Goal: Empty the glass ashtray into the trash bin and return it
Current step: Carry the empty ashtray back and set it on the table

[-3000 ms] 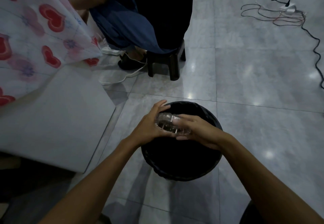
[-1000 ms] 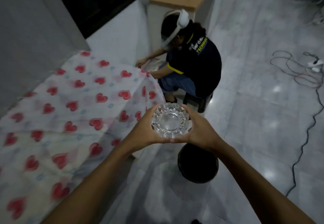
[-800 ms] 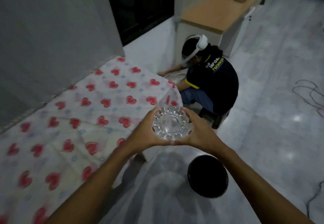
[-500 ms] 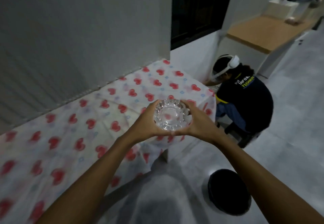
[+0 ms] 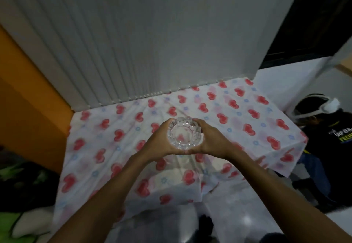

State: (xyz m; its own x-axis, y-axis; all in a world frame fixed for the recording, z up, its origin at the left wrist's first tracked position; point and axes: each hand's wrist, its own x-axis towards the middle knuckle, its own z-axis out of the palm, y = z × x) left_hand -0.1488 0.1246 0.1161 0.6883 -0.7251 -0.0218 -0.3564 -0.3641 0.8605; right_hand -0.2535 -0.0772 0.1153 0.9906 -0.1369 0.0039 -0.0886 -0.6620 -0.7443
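Observation:
A round cut-glass ashtray (image 5: 183,135) is held upright in the middle of the view, above a table covered with a white cloth printed with red hearts (image 5: 118,128). My left hand (image 5: 159,141) cups its left side and my right hand (image 5: 212,140) cups its right side, thumbs meeting under its near rim. The bowl looks empty; a red heart shows through the glass. The trash bin is out of view.
A white ribbed blind (image 5: 152,39) hangs behind the table, with an orange wall (image 5: 28,100) to the left. A person in a dark shirt with a white headset (image 5: 323,128) crouches at the table's right end. Glossy tiled floor (image 5: 238,218) lies below.
The view has swung left from the floor and bin to face the table squarely. Both hands stayed on the ashtray, which was tipped over the bin three seconds ago and is upright over the cloth.

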